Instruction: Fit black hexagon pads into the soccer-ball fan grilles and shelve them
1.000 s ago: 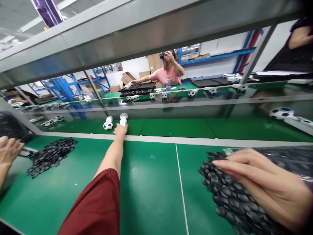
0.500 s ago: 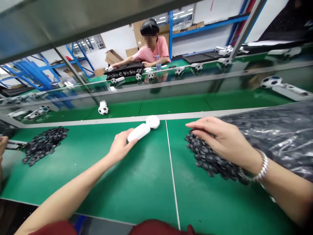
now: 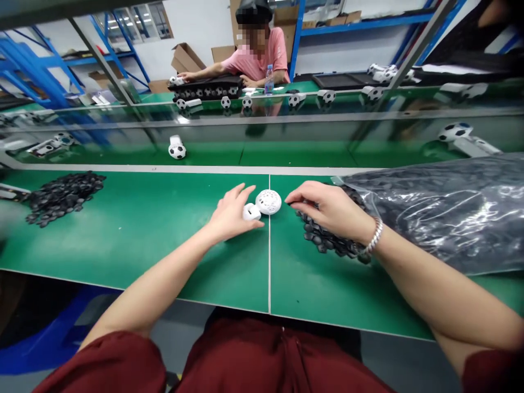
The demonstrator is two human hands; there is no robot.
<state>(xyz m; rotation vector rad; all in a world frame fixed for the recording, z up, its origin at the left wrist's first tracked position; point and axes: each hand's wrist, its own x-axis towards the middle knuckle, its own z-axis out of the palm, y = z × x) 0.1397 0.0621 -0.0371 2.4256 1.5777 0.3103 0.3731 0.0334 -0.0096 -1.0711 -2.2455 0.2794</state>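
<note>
And over it comes: a second ago the person's left hand was reaching across to the green belt, where two pieces stood; now one football-patterned device remains there, at ten o'clock, and the white handheld device has arrived mid-counter, its perforated round head over the pale seam, between the two hands. The right hand has moved too, off the front of the heap of black pieces at four o'clock, and its thumb and fingertip are together, apparently pinched on a black piece just beside the head at three o'clock, not visibly touching it. So the fetching looks done, and both hands' work seems to have met at one spot! The left grip, though: thumb and forefinger stand apart either side of the handle, and whether the hidden fingers clamp it, nobody can tell from here. The palm covers most of that handle; the black piece is too tiny to read its shape. The right forearm and wrist cover part of the heap, glare streaks the plastic bag at three o'clock, and over at nine, another device is cut off by the edge.
</note>
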